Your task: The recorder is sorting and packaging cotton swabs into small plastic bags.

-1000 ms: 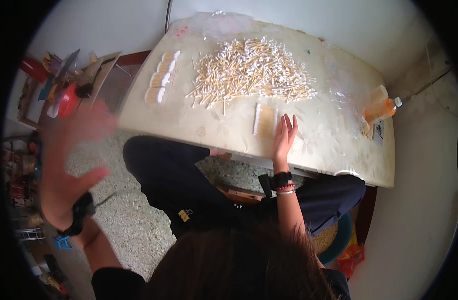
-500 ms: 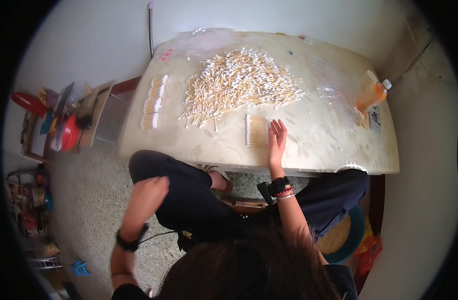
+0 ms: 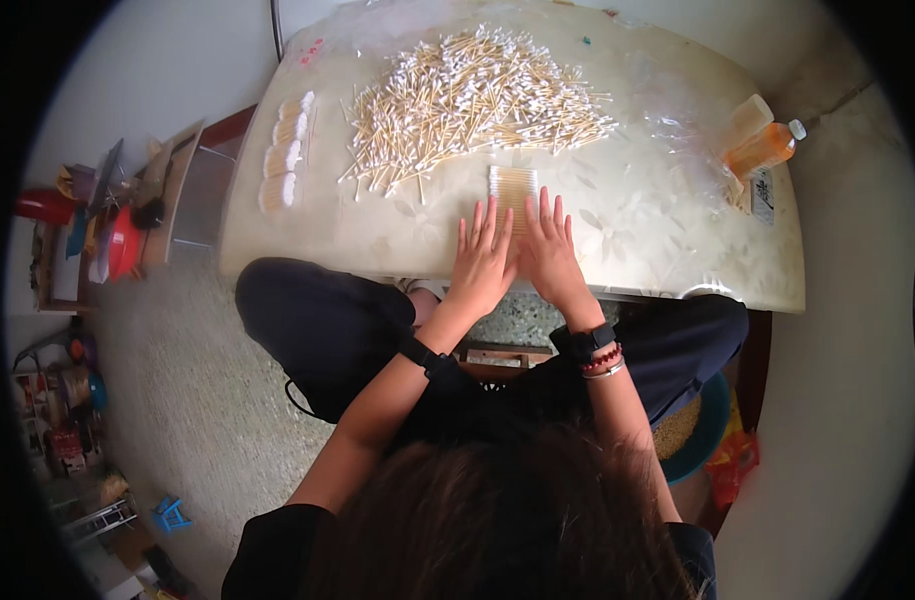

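- Head view — left hand (image 3: 483,257) and right hand (image 3: 552,252) are resting open, empty, at a flat white-tipped wooden swab row (image 3: 514,182)
- tidy swab bundles (image 3: 283,157) are looking done — messy swab heap (image 3: 478,100) is waiting

plain pale walls (image 3: 148,100) meet in a shaded corner (image 3: 800,62) beyond the table (image 3: 668,250), whose cream covering carries a faint leaf pattern. a dark reddish-brown band (image 3: 226,130) runs along the foot of the left wall. the floor (image 3: 198,370) is grey and speckled, with 1 small blue stool-like frame (image 3: 172,514) near crowded clutter (image 3: 68,400). soft light fills the room, dimmer at right.
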